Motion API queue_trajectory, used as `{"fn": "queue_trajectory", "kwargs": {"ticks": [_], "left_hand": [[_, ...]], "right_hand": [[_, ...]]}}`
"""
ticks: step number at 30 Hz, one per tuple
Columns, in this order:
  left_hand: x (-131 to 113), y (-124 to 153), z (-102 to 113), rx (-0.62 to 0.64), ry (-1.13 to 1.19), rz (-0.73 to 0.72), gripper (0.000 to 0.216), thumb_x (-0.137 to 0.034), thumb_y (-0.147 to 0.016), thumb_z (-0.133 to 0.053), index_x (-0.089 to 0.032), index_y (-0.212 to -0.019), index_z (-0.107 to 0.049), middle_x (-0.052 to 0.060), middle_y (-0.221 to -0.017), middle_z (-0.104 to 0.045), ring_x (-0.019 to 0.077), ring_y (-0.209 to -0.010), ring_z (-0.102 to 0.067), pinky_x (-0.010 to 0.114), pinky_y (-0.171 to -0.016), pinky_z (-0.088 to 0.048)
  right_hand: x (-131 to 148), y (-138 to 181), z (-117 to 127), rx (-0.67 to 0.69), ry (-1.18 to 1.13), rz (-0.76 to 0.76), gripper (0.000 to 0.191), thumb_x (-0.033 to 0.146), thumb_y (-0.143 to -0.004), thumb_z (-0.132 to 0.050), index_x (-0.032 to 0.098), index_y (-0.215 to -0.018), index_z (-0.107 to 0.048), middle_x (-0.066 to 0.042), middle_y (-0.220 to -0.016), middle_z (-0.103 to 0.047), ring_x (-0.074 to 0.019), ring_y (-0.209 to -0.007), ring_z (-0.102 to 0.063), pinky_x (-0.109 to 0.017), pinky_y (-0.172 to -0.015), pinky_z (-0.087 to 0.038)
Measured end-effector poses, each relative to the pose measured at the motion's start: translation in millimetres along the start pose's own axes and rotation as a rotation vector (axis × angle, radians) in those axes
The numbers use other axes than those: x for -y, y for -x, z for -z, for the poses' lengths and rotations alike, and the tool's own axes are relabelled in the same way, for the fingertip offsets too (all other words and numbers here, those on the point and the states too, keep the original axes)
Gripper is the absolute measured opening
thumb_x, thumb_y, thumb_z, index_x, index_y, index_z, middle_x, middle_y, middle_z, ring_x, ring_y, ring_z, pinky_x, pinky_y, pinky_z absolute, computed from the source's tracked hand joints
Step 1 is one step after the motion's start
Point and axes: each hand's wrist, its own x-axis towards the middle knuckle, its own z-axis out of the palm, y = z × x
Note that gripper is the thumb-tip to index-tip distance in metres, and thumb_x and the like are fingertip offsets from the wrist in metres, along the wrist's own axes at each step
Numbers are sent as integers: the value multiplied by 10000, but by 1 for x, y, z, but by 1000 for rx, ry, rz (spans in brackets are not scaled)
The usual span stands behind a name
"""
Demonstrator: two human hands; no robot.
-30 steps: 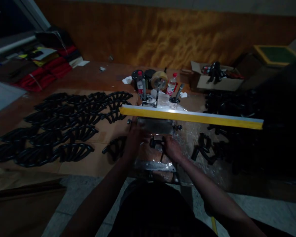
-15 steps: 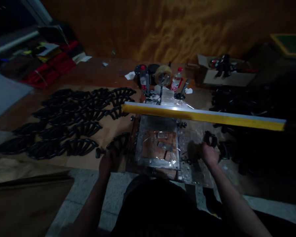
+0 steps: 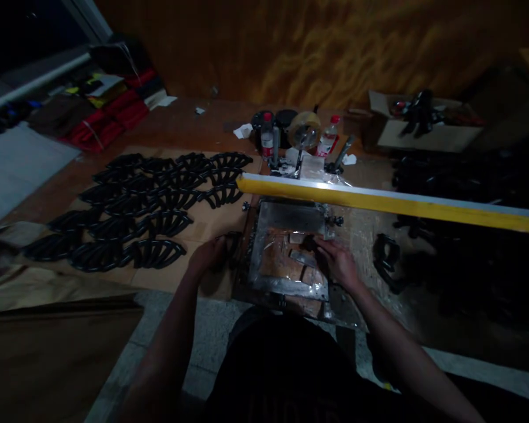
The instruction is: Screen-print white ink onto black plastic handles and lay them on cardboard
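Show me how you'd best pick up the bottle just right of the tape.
I'd grip the bottle just below its red cap, coming from above. The top is narrow and looks unobstructed, while the tape and a grey handle flank it and the yellow bar crosses on the near side.

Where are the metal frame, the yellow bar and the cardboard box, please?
Metal frame (image 3: 293, 218), head view: its far side.
Yellow bar (image 3: 392, 205), head view: its yellow face.
Cardboard box (image 3: 449, 140), head view: its front wall.
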Motion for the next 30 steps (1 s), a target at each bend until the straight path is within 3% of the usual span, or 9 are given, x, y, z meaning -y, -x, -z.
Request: {"fn": "queue_trajectory", "kwargs": {"ticks": [3,6,9,12,16,20,23,26,30], "left_hand": [[-79,10,19,-116,465,-308,533,-557,-954,-326,-172,-1107,-662,51,-725,-673,189,-658,-643,265,-597,-468],[-149,28,32,-137,894,-452,562,-619,-931,-373,-167,-1156,-620,-7,-620,-594,133,-498,-545,237,-513,-446],[-173,41,36,-112,1014,-512,564,-653,-923,-390,-171,-1079,-639,0,-656,-616,130,-526,-562,239,-517,-459],[-152,49,25,-57,920,-472,579,-627,-954,-323,-173,-985,-681,50,-820,-701,169,-715,-650,275,-645,-527],[-100,57,-12,33,677,-372,441,-490,-940,-434,-184,-1104,-706,67,-1088,-730,230,-1046,-652,336,-912,-530],[-71,55,-56,132,642,-261,557,-379,-886,-549,-163,-1400,-545,116,-1231,-694,246,-1050,-670,368,-940,-528],[-64,45,-77,140,587,-224,590,-370,-896,-550,-160,-1445,-497,137,-1217,-698,254,-1025,-686,400,-957,-523],[-59,35,-88,119,569,-251,533,-365,-899,-550,-160,-1391,-548,137,-1277,-674,264,-1153,-646,399,-1026,-489],[-54,31,-94,130,548,-267,487,-363,-924,-511,-178,-1372,-562,119,-1344,-645,257,-1239,-603,405,-1090,-440]], "right_hand": [[38,-16,-18,146,121,192,374,204,-938,-495,260,-1239,-709,-95,-1137,-685,-235,-1051,-614,-352,-901,-486],[57,-22,-28,184,257,272,401,141,-875,-574,242,-1236,-716,-120,-1128,-674,-268,-1117,-553,-389,-957,-447],[56,-18,-23,148,303,270,383,145,-854,-619,239,-1209,-728,-124,-1144,-682,-270,-1102,-570,-394,-951,-462],[32,-13,2,-44,267,141,219,227,-903,-581,194,-995,-777,-67,-915,-735,-198,-894,-657,-306,-840,-539],[-16,-25,50,-285,278,-75,491,274,-999,-301,120,-807,-726,-55,-709,-708,-160,-652,-650,-317,-671,-587],[-5,-61,69,-424,255,-88,361,302,-937,-504,107,-1192,-670,-193,-1194,-663,-281,-1030,-663,-437,-838,-557],[46,-87,58,-282,274,79,569,328,-850,-662,133,-1372,-544,-209,-1453,-469,-344,-1275,-488,-459,-991,-461],[88,-93,41,23,352,85,380,264,-863,-638,158,-1228,-622,-165,-1241,-626,-309,-1118,-565,-378,-903,-466],[99,-60,25,294,415,127,211,175,-900,-526,173,-1047,-677,-116,-1021,-698,-251,-970,-607,-297,-772,-445]]}}
